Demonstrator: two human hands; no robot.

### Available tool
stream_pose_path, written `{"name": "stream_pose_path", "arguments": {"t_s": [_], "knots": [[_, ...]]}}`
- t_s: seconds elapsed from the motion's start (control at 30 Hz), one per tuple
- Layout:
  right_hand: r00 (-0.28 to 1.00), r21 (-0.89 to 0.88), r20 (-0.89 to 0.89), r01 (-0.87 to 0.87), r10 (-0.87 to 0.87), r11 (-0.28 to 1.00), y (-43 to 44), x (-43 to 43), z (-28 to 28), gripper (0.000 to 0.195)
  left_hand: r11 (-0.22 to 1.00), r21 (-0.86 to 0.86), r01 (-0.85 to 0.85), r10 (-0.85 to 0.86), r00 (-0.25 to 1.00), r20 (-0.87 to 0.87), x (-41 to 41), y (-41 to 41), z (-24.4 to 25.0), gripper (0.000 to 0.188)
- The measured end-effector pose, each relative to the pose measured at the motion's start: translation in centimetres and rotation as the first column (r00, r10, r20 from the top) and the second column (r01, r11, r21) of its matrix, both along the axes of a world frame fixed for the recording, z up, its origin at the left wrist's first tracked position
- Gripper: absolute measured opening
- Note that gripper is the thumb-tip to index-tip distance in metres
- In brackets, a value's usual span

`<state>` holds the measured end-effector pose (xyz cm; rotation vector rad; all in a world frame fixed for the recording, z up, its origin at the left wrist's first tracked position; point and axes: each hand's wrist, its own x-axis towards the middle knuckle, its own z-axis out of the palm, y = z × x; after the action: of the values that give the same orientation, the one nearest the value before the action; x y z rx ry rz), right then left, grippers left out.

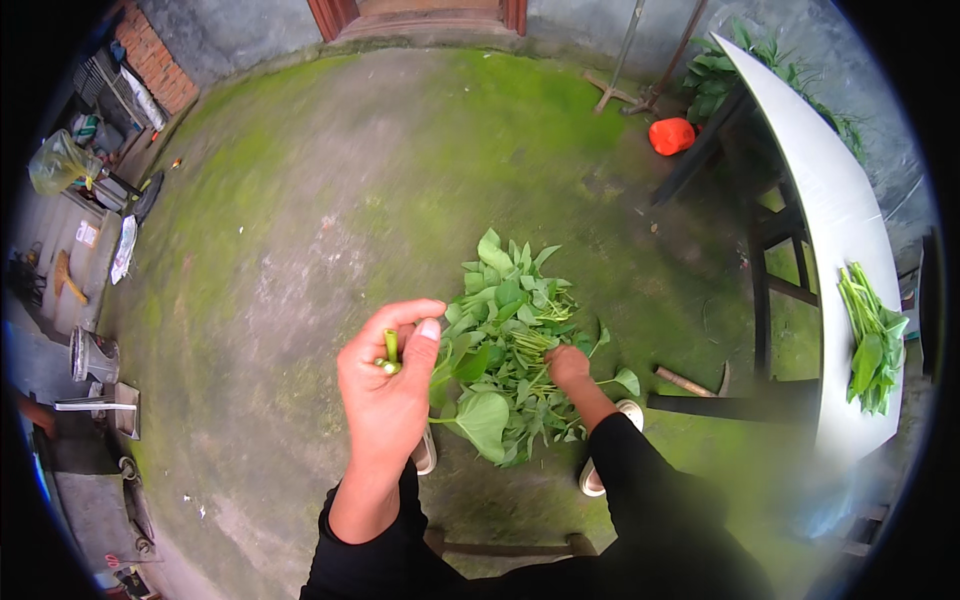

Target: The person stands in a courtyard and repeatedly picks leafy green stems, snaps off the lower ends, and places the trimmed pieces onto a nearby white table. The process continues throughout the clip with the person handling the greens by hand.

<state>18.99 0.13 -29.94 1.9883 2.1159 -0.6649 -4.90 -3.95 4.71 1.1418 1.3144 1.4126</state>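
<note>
My left hand (pixel 394 367), raised, is closed around green stems; their cut ends poke out between thumb and fingers, and broad leaves (pixel 480 424) hang out on its right side. Below lies a heap of leafy green stalks (pixel 517 300) on the mossy concrete floor, in front of my feet. My right hand (pixel 568 366) reaches down into the right side of this heap, at the stems; its fingertips are hidden, so whether it grips any cannot be told. A bunch of leafy stems (pixel 870 345) rests on the pale tabletop (pixel 840 180) at the right.
A hammer-like tool with a wooden handle (pixel 686 381) lies on the floor right of my feet, near dark table legs (pixel 761 322). A red plastic object (pixel 672 136) and metal stands (pixel 619 94) are at the upper right. A bucket (pixel 94 355) stands at the left edge.
</note>
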Motion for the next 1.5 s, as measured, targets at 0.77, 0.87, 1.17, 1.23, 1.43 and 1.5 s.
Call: {"name": "stream_pose_path", "arguments": {"t_s": [0.77, 0.87, 1.17, 1.23, 1.43, 1.5], "knots": [[0.683, 0.373, -0.692, 0.061, 0.233, 0.926, -5.8, -0.7, 35.3, 0.005, 0.748, -0.221, 0.626, -0.643, 0.766, -0.010, 5.8, 0.1, -2.0, 0.008], [0.801, 0.563, -0.491, -0.007, 0.341, 0.827, -5.7, -0.6, 35.5, 0.007, 0.745, -0.221, 0.629, -0.641, 0.767, 0.021, 6.3, 0.2, -2.3, 0.008], [0.369, -0.027, -0.922, 0.238, -0.116, 0.971, -5.9, 1.3, 33.2, 0.010, 0.712, -0.206, 0.672, -0.629, 0.740, 0.238, 7.6, 0.3, -0.9, 0.007], [0.276, -0.123, -0.943, 0.234, -0.187, 0.965, -5.9, 1.2, 33.5, 0.012, 0.695, -0.231, 0.681, -0.622, 0.731, 0.282, 7.6, 0.3, -1.0, 0.007], [0.061, -0.299, -0.945, 0.235, -0.321, 0.925, -5.4, 1.8, 33.8, 0.015, 0.680, -0.245, 0.691, -0.531, 0.695, 0.485, 7.3, 0.3, -1.0, 0.009], [0.115, -0.274, -0.943, 0.261, -0.311, 0.926, -5.1, 2.4, 34.1, 0.016, 0.699, -0.251, 0.670, -0.457, 0.688, 0.565, 7.0, 0.6, -0.8, 0.009]]}}
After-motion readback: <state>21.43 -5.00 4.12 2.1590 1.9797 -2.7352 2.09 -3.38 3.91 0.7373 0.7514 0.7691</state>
